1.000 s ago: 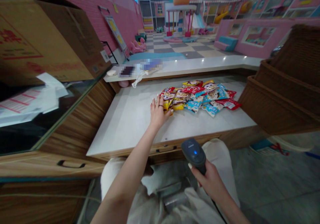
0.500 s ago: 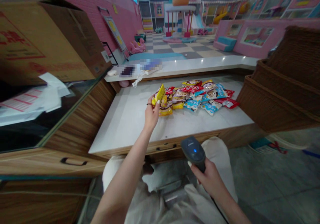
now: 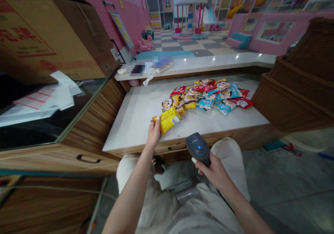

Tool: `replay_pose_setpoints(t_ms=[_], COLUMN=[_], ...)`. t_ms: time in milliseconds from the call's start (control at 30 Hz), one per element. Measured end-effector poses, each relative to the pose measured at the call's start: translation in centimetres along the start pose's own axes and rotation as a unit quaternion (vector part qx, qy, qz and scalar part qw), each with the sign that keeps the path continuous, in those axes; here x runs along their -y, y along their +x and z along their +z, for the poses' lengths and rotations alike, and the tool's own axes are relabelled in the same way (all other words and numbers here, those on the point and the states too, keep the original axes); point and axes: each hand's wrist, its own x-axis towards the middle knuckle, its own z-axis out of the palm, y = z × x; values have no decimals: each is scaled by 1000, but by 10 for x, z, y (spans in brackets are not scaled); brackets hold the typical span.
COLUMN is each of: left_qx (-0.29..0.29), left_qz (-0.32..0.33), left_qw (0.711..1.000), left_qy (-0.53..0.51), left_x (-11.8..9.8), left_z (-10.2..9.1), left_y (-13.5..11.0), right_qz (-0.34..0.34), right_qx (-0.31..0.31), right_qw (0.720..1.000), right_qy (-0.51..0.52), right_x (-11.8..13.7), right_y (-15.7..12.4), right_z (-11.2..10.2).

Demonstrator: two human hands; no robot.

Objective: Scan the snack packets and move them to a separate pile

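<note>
My left hand (image 3: 153, 133) pinches a yellow snack packet (image 3: 168, 119) by its left end, held just above the front part of the white counter (image 3: 135, 119). My right hand (image 3: 212, 173) grips a dark handheld barcode scanner (image 3: 197, 147) with a blue light on top, held over my lap below the counter edge, to the right of the packet. A heap of several colourful snack packets (image 3: 208, 95), red, yellow and blue, lies further back on the counter.
Stacked wicker baskets (image 3: 294, 95) stand at the counter's right. A cardboard box (image 3: 52, 35) and loose papers (image 3: 41, 98) sit on the glass case at left. Drawers with handles (image 3: 87, 159) run under the counter. A raised white ledge (image 3: 208, 62) borders the back.
My left hand went from lying flat on the heap to lifting one yellow packet and drawing it back towards me. The scanner has risen slightly closer to the counter edge.
</note>
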Motion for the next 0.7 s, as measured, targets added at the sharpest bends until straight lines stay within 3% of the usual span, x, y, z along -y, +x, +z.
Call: replay_pose_setpoints(t_ms=[200,400,700], left_qx=[-9,-4,5], left_qz=[-13,-25,-12], left_qw=[1000,999,1000], left_qy=[2,22,20], left_x=[-4,-4,-8], left_z=[1,-1,2], left_y=[-6,-8,-12], right_qz=[31,-14,-22], right_qx=[14,-1,-3], right_qw=[998,1000,999], right_qy=[48,-2,-39], right_x=[8,23,26], right_y=[6,11,14], right_z=[14,27,33])
